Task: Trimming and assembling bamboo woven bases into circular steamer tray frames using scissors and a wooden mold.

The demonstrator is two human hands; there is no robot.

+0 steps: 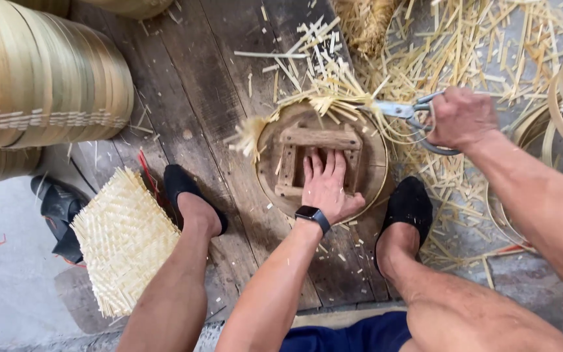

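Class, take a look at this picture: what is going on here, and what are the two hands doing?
A person sits over a round wooden form on a plank floor. The left hand presses flat on the wooden block in the form's middle. The right hand grips scissors, their blades at the bamboo strips sticking out past the rim. Cut strips litter the floor. A woven mat lies by the left foot, and stacked bamboo hoops stand to the left.

Pale straw woven mat (124, 240), black shoes (409, 203)
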